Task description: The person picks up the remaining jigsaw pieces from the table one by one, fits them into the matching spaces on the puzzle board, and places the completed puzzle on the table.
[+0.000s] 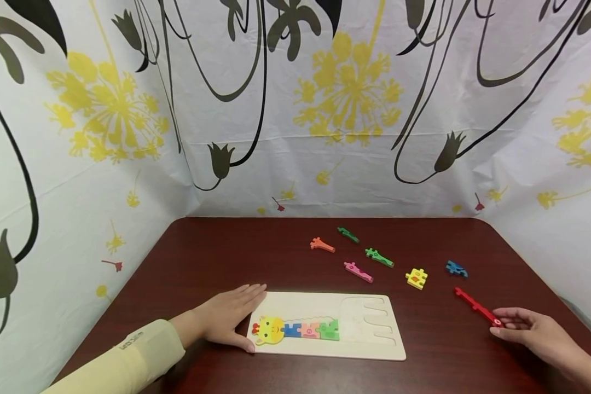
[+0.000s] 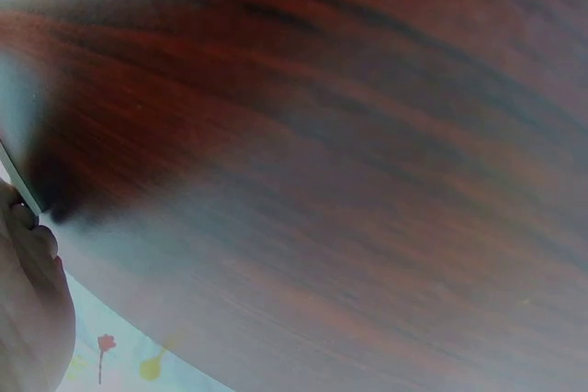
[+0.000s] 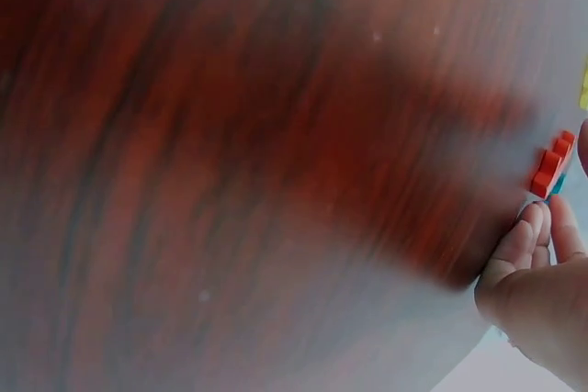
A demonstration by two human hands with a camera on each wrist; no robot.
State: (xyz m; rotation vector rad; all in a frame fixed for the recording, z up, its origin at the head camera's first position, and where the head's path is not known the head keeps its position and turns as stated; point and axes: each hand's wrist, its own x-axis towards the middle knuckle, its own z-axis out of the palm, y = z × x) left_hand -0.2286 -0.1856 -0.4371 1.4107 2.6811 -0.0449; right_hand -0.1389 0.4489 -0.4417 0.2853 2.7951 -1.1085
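Note:
A pale wooden giraffe puzzle board lies on the table. Set in its left part are a yellow giraffe head piece, a blue piece, a pink piece and a green piece. My left hand rests against the board's left end, fingers straight and thumb spread towards the near corner. With thumb and fingers, my right hand pinches the near end of a long red puzzle piece on the right. The right wrist view shows the red piece beyond the fingertips.
Loose on the dark red table lie an orange piece, a dark green piece, a light green piece, a pink strip, a yellow piece and a blue piece. Flower-print sheeting surrounds the table.

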